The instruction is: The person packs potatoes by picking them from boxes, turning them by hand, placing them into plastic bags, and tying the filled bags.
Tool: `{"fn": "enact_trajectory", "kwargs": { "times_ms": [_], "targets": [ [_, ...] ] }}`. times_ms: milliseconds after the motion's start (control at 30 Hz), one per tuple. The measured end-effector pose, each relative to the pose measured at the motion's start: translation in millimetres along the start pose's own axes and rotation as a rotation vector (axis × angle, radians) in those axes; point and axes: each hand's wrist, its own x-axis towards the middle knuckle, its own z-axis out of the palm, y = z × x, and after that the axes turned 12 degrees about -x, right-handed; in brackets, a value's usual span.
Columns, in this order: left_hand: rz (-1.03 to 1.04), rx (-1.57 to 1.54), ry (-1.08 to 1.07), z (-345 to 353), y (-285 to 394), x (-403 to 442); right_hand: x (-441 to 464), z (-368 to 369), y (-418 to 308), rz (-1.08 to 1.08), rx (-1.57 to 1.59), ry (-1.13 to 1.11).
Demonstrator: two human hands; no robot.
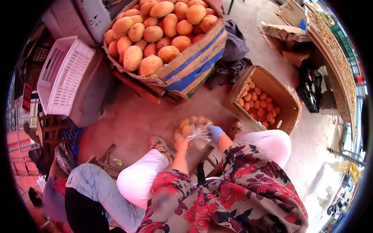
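Between my hands, low over the floor, is a clear plastic bag (198,133) with several round orange fruits (186,129) inside. Its gathered plastic shines white in the middle. My left hand (182,144), bare, is closed on the near left side of the bag. On the right side my right hand (216,133), in a blue glove, grips the plastic; its fingertips are partly hidden. Just right of the bag stands an open cardboard box (285,99) holding small orange fruits (258,103). Ahead, a big cardboard box (198,58) is heaped with large orange-yellow mangoes (153,34).
A white plastic crate (64,73) stands at the left on a grey covered support (87,91). Dark cloth (233,42) lies behind the boxes. Another person's jeans-clad leg (97,186) is close on my left. Flattened cardboard (285,33) and a table edge (330,42) are at the right.
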Motion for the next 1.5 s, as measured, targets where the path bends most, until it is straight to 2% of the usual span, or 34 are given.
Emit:
{"fn": "enact_trajectory", "kwargs": {
  "times_ms": [67,100,167,200,233,267,333,367,400,467,533,600,700,800,833,900,1000,1033,1100,1133,1233,1267,1300,1400,1467,1500],
  "targets": [
    [-0.211,-0.270,0.218,-6,-2,-5,24,-25,14,0.214,0.361,-0.024],
    [-0.325,-0.433,0.258,-7,-18,11,24,-25,20,0.249,0.481,-0.025],
    [-0.383,-0.609,0.302,-4,-18,6,15,-12,24,0.320,0.776,0.040],
    [-0.419,-0.687,0.317,-4,-22,5,7,-9,19,0.242,0.634,-0.100],
    [-0.396,-0.606,0.299,-8,-23,7,-2,-9,13,0.161,0.500,-0.231],
    [-0.133,-0.410,0.296,-13,-19,9,-8,-13,6,0.070,0.378,-0.347],
    [0.397,-0.001,0.210,-14,-5,14,-2,11,-5,-0.355,-0.271,-0.084],
    [0.514,0.128,0.157,-8,17,3,-16,20,-15,-0.572,-0.624,-0.101],
    [0.640,0.254,0.096,-1,40,-13,-18,31,-10,-0.656,-0.692,-0.181],
    [0.984,0.482,-0.001,7,38,-1,-25,51,-8,-0.919,-1.368,-0.208],
    [0.989,0.540,-0.016,2,32,-1,-26,57,-3,-0.848,-1.417,-0.083],
    [0.776,0.497,0.003,-6,29,-18,-47,51,-4,-0.862,-1.332,-0.027],
    [0.787,0.443,-0.044,1,46,-49,-72,51,-6,-0.908,-1.166,0.058],
    [0.828,0.356,0.064,10,62,-70,-94,54,-16,-1.069,-1.013,0.175],
    [0.883,0.343,0.025,8,71,-77,-103,53,-17,-1.134,-0.967,0.217],
    [1.074,0.322,-0.005,12,100,-100,-161,43,-38,-1.125,-0.695,0.279],
    [1.277,0.284,-0.111,37,168,-192,-232,27,-70,-1.252,-0.341,0.358],
    [1.401,0.299,-0.154,47,188,-223,-267,15,-79,-1.291,-0.224,0.358],
    [1.427,0.263,-0.305,68,221,-292,-333,-10,-89,-1.449,0.037,0.403],
    [1.518,0.245,-0.389,80,231,-329,-367,-23,-91,-1.551,0.176,0.408],
    [1.775,0.231,-0.675,111,252,-418,-455,-65,-83,-1.847,0.333,0.613],
    [1.861,0.286,-0.691,121,254,-452,-481,-78,-77,-1.911,0.352,0.693],
    [1.915,0.189,-0.741,133,252,-478,-503,-89,-70,-1.972,0.367,0.778],
    [2.034,0.062,-0.898,167,238,-535,-551,-120,-51,-2.112,0.431,0.920],
    [2.030,0.006,-0.881,198,219,-560,-567,-142,-41,-2.183,0.487,1.046],
    [2.026,-0.025,-0.871,212,210,-569,-570,-158,-30,-2.150,0.412,1.114]
  ]
}}
